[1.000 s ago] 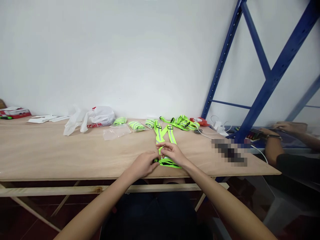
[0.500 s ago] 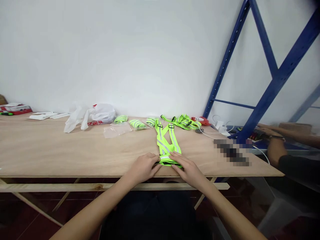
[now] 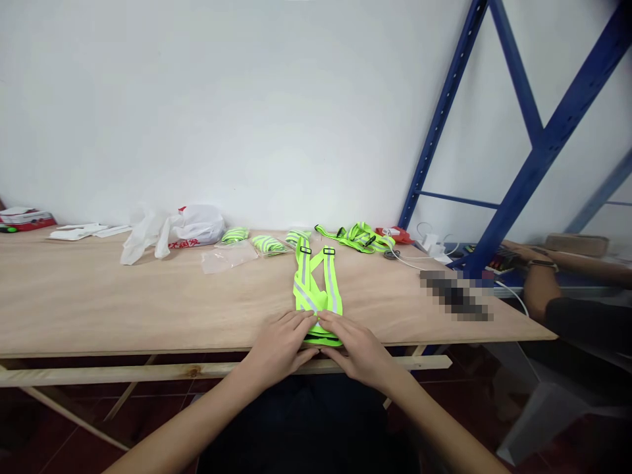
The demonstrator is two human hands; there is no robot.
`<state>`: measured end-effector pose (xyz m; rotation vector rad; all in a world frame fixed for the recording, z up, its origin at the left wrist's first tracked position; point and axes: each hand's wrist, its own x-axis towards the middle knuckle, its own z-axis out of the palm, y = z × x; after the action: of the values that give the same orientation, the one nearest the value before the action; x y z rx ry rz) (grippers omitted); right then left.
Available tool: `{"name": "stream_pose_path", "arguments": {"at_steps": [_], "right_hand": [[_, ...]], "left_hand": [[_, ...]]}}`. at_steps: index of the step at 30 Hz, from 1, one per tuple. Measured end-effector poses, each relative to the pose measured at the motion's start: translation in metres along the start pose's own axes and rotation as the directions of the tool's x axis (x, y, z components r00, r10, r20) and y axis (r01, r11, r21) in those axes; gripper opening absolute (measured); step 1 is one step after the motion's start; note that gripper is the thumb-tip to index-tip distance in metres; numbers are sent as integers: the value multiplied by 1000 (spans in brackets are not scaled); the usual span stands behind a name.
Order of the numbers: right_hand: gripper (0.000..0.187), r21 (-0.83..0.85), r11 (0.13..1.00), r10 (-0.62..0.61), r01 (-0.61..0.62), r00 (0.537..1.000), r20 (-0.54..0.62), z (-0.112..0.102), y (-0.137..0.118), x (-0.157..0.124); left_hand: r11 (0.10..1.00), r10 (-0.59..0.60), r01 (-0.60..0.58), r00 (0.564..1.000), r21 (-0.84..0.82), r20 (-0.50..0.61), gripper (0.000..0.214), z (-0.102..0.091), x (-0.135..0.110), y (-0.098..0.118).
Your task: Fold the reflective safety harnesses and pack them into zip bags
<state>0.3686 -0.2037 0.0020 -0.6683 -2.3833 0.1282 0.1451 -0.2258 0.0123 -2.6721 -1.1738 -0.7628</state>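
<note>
A neon-yellow reflective vest made of grey-striped straps lies on the table in front of me, with its two black buckles toward the wall. Its lower band is folded into layers at the table's front edge. My left hand grips this band from the left, fingers on top and thumb at the near edge. From the right, my right hand holds it in the same way, and the fingertips of both hands almost meet over the middle. The fingers hide part of the folded layers.
Behind the vest lie several bagged neon bundles, a clear plastic bag and loose neon straps. A white carrier bag sits farther left. At right are cables, a blue metal frame and another person's arm.
Both hands have drawn the vest's folded band toward me and slightly left, to the table's front edge. The hands have come closer together. The view has shifted slightly.
</note>
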Motion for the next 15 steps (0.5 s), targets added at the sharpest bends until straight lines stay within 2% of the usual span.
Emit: {"name": "stream_pose_path", "arguments": {"at_steps": [4, 8, 10, 15], "right_hand": [[39, 13, 999, 42, -42, 996, -73, 5, 7, -9], [35, -14, 1000, 12, -13, 995, -97, 6, 7, -13], [35, -18, 1000, 1, -2, 996, -88, 5, 5, -13], [36, -10, 999, 33, -34, 997, -65, 1, 4, -11]], "left_hand": [[1000, 25, -25, 998, 1, -56, 36, 7, -4, -2], [1000, 19, -17, 994, 19, -107, 32, 9, -6, -1], [999, 7, -4, 996, 35, -84, 33, 10, -6, 0], [1000, -3, 3, 998, 1, 57, 29, 8, 2, 2]]}}
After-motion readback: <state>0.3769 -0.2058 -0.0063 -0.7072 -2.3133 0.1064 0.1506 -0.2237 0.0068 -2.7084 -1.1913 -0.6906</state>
